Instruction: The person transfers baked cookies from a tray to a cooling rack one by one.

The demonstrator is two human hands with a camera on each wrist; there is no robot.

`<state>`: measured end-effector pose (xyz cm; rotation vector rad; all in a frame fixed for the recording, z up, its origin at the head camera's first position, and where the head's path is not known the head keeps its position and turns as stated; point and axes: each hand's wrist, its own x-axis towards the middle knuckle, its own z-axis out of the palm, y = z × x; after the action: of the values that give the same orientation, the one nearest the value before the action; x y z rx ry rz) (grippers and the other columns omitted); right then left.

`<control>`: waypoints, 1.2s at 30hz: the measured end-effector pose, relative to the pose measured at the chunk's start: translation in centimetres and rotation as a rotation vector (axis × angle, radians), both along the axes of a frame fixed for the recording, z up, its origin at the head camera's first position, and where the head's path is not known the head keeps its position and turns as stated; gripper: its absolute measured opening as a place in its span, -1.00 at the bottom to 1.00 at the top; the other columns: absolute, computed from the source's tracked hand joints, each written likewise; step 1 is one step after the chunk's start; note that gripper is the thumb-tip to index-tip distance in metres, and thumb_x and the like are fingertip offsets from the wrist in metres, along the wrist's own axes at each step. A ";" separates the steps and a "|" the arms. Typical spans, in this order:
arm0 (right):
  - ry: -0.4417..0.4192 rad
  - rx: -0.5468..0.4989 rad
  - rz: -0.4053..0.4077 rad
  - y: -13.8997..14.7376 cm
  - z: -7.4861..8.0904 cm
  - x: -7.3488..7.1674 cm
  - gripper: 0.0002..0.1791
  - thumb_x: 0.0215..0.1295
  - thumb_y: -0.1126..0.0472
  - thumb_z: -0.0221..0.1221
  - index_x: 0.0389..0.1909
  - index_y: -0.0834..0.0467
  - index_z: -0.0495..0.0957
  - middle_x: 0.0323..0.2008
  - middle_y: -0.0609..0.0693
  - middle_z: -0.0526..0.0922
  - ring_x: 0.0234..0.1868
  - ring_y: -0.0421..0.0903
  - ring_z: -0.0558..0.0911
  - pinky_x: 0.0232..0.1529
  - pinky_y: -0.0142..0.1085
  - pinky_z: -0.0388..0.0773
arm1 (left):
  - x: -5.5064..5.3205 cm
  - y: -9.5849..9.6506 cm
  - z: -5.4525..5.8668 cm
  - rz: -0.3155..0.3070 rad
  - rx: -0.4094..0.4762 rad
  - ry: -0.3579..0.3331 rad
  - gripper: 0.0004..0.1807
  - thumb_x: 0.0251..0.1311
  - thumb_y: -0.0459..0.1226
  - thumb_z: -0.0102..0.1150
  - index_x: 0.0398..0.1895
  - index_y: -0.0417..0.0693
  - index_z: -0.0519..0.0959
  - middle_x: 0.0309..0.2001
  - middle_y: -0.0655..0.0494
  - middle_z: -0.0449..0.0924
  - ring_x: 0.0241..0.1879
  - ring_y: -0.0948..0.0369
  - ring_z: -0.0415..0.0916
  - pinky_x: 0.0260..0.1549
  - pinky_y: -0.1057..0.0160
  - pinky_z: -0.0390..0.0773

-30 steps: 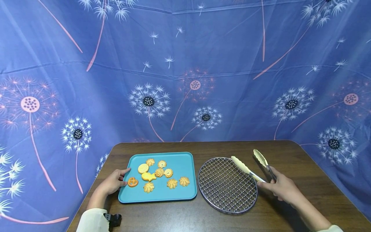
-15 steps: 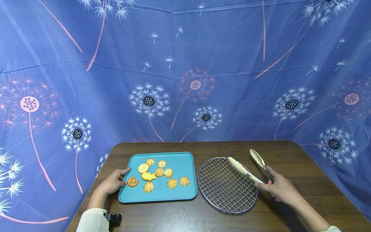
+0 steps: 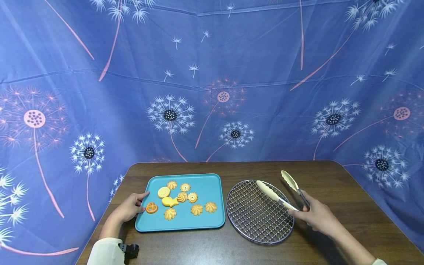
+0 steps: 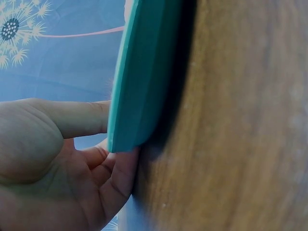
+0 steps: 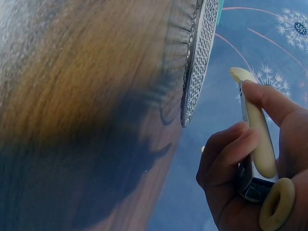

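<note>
My left hand [image 3: 127, 208] holds the left edge of a teal tray [image 3: 180, 223]. In the left wrist view, the thumb lies on the tray's rim and the other fingers are curled beneath it. Several cookies are on the tray, among them a pretzel [image 3: 151, 208], a fish-shaped cookie [image 3: 169, 201] and a round cookie [image 3: 163, 192]. My right hand [image 3: 316, 215] grips tongs [image 3: 267, 190] whose cream tips are spread apart with nothing between them. One tip hangs over the round wire rack [image 3: 251, 221]. The right wrist view shows fingers wrapped around the tongs' handle [image 5: 262, 144].
The tray and the rack stand side by side on a brown wooden table [image 3: 185, 250], a narrow gap between them. Behind the table hangs a blue cloth [image 3: 265, 92] with a dandelion print. A black band [image 3: 130, 251] is at the left cuff.
My right hand has shifted a little to the left with the tongs, bringing one tip further over the rack. The left hand, tray and cookies have stayed in place.
</note>
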<state>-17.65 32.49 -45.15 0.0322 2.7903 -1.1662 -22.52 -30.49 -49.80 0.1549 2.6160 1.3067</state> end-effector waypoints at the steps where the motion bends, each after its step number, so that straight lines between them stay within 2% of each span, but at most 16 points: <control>1: -0.001 0.000 0.001 0.0 0.0 0.0 0.24 0.16 -0.05 0.48 0.59 0.43 -0.07 -0.43 0.01 0.42 -0.67 -0.21 0.41 -0.71 -0.34 0.42 | 0.0 0.0 0.0 0.002 -0.002 -0.001 -0.29 0.20 -0.67 0.16 0.46 -0.52 0.25 -0.38 -0.05 0.39 -0.42 0.11 0.34 -0.57 0.26 0.44; 15: 0.011 0.012 0.028 -1.0 0.1 0.3 0.24 0.13 -0.07 0.50 0.60 0.40 -0.03 -0.44 0.00 0.43 -0.67 -0.21 0.41 -0.71 -0.35 0.42 | 0.0 0.0 0.0 0.008 -0.012 0.006 -0.29 0.20 -0.66 0.17 0.46 -0.50 0.26 -0.37 -0.06 0.38 -0.43 0.11 0.33 -0.56 0.26 0.43; 23: 0.032 0.026 0.027 -1.8 0.3 0.4 0.20 0.10 -0.05 0.52 0.59 0.35 0.05 -0.44 0.00 0.43 -0.67 -0.20 0.42 -0.70 -0.33 0.44 | -0.1 0.0 -0.1 -0.003 -0.048 0.046 -0.29 0.14 -0.67 0.21 0.42 -0.54 0.30 -0.24 -0.13 0.38 -0.27 0.09 0.34 -0.42 0.30 0.43; 36: 0.057 0.000 0.067 -3.0 0.1 0.4 0.13 0.09 -0.01 0.52 0.58 0.27 0.14 -0.47 -0.02 0.41 -0.71 -0.20 0.39 -0.73 -0.36 0.40 | 0.0 0.1 0.1 -0.001 -0.007 0.007 -0.28 0.18 -0.67 0.15 0.46 -0.53 0.24 -0.35 -0.08 0.42 -0.39 0.11 0.36 -0.53 0.28 0.45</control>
<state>-17.22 29.49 -45.01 -0.0954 2.8170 -1.1697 -22.52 -30.37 -49.66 0.1603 2.6254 1.2987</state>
